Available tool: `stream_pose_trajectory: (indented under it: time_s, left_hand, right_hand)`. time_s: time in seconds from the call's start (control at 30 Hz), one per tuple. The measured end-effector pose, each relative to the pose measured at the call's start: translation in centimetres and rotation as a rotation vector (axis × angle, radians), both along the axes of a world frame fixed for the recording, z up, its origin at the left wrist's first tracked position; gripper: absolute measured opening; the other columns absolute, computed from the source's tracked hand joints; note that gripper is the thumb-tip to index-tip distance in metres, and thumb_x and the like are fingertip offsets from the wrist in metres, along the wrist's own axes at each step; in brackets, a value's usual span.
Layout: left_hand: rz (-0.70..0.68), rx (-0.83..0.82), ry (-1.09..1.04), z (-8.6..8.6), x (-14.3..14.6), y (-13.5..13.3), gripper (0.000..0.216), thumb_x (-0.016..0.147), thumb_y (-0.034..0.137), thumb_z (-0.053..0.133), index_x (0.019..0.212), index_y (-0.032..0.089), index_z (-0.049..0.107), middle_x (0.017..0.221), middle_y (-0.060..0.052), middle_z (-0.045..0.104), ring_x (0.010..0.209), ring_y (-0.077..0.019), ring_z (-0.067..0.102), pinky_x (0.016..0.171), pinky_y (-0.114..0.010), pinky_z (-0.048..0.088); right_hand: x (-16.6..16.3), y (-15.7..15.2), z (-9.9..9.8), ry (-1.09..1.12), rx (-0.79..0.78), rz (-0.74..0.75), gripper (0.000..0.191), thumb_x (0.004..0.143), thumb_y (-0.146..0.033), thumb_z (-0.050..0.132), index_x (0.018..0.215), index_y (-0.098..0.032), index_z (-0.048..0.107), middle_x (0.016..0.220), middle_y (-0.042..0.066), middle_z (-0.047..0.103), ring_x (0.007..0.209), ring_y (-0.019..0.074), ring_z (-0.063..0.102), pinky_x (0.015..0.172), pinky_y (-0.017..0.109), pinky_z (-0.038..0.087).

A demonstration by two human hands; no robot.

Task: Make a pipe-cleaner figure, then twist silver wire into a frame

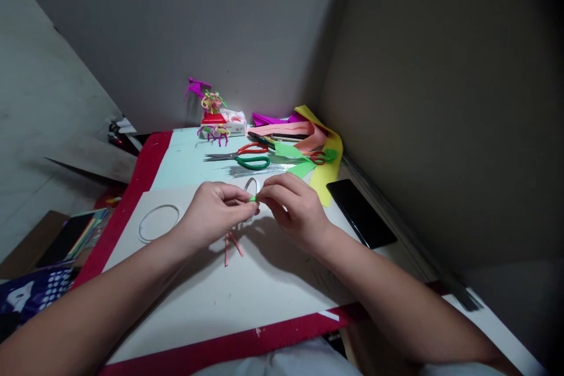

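Observation:
My left hand point(215, 211) and my right hand point(294, 202) meet over the middle of the board, fingertips pinched together. Between them sits a small bright green piece point(252, 198), perhaps crepe paper, mostly covered by the fingers. Two thin pink twisted strips point(232, 247) stick out below my left fingers, spread like a pair of legs; their upper ends are hidden. Just behind the fingertips a roll of whitish tape point(251, 182) stands on edge, partly covered. Left of my left hand lies a thin white ring point(158, 222).
Behind the hands lie scissors point(252, 162) with red and green handles, silvery wires point(253, 171), and green point(286, 150), peach point(315, 136) and yellow point(324, 185) paper strips. Small twisted figures point(212, 103) rest around a box point(235, 122). A black phone point(362, 214) lies right.

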State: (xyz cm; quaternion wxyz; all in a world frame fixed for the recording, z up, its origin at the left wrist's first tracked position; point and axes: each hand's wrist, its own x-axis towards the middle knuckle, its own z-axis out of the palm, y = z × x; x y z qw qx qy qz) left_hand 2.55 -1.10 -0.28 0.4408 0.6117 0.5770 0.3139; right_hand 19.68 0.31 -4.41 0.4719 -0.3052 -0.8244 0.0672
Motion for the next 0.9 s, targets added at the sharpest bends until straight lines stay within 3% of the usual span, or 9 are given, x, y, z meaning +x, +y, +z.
stream_pose_trajectory:
  time_s: [0.3, 0.5, 0.67, 0.73, 0.83, 0.9]
  left_hand:
    - [-0.042, -0.078, -0.026, 0.3, -0.2, 0.0, 0.004, 0.063, 0.017, 0.066, 0.064, 0.013, 0.068, 0.052, 0.001, 0.063, 0.052, -0.0111, 0.055, 0.053, -0.021, 0.042]
    - [-0.056, -0.242, -0.261, 0.3, -0.3, -0.4, 0.006, 0.067, 0.018, 0.068, 0.062, 0.014, 0.067, 0.062, -0.002, 0.071, 0.051, -0.0102, 0.057, 0.053, -0.022, 0.047]
    - [0.021, -0.333, -0.44, 0.5, -0.1, -0.4, 0.01, 0.066, 0.019, 0.071, 0.061, 0.013, 0.064, 0.057, -0.003, 0.068, 0.056, -0.0137, 0.063, 0.055, -0.023, 0.05]
    - [0.013, -0.345, -0.484, 0.4, 0.0, -0.2, 0.009, 0.067, 0.018, 0.071, 0.062, 0.013, 0.065, 0.058, -0.002, 0.068, 0.055, -0.0136, 0.063, 0.055, -0.023, 0.051]
    - [-0.016, -0.353, -0.496, 0.0, 0.0, 0.3, 0.008, 0.067, 0.017, 0.071, 0.065, 0.012, 0.066, 0.061, -0.004, 0.071, 0.057, -0.014, 0.065, 0.056, -0.023, 0.052]
    - [-0.014, -0.362, -0.493, -0.4, -0.3, 0.8, 0.01, 0.069, 0.02, 0.071, 0.066, 0.012, 0.067, 0.063, -0.006, 0.072, 0.058, -0.0144, 0.066, 0.056, -0.022, 0.052]
  right_hand:
    - [-0.5, -0.5, -0.4, -0.109, -0.064, 0.089, 0.008, 0.084, -0.012, 0.044, 0.088, -0.018, 0.045, 0.086, 0.008, 0.052, 0.079, 0.0201, 0.048, 0.066, 0.033, 0.043]
    - [-0.8, -1.1, -0.2, 0.078, -0.111, 0.192, 0.011, 0.085, -0.009, 0.041, 0.087, -0.02, 0.039, 0.082, 0.005, 0.047, 0.078, 0.0186, 0.045, 0.068, 0.033, 0.042]
    - [-0.6, -1.1, 0.3, 0.373, -0.314, 0.191, 0.008, 0.092, -0.016, 0.034, 0.089, -0.021, 0.04, 0.084, 0.004, 0.045, 0.079, 0.0165, 0.049, 0.074, 0.034, 0.044]
    - [-0.3, -0.6, 0.3, 0.442, -0.359, 0.171, 0.007, 0.093, -0.017, 0.036, 0.095, -0.021, 0.04, 0.092, 0.005, 0.048, 0.089, 0.0169, 0.051, 0.083, 0.036, 0.044]
    - [0.0, 0.5, -0.1, 0.279, -0.377, 0.224, 0.025, 0.086, -0.014, 0.048, 0.109, -0.022, 0.039, 0.109, 0.008, 0.05, 0.107, 0.0188, 0.05, 0.093, 0.037, 0.04]
    - [0.2, 1.3, -0.6, 0.153, -0.423, 0.268, 0.035, 0.085, -0.012, 0.048, 0.115, -0.022, 0.034, 0.103, 0.007, 0.056, 0.097, 0.0171, 0.056, 0.084, 0.033, 0.044]
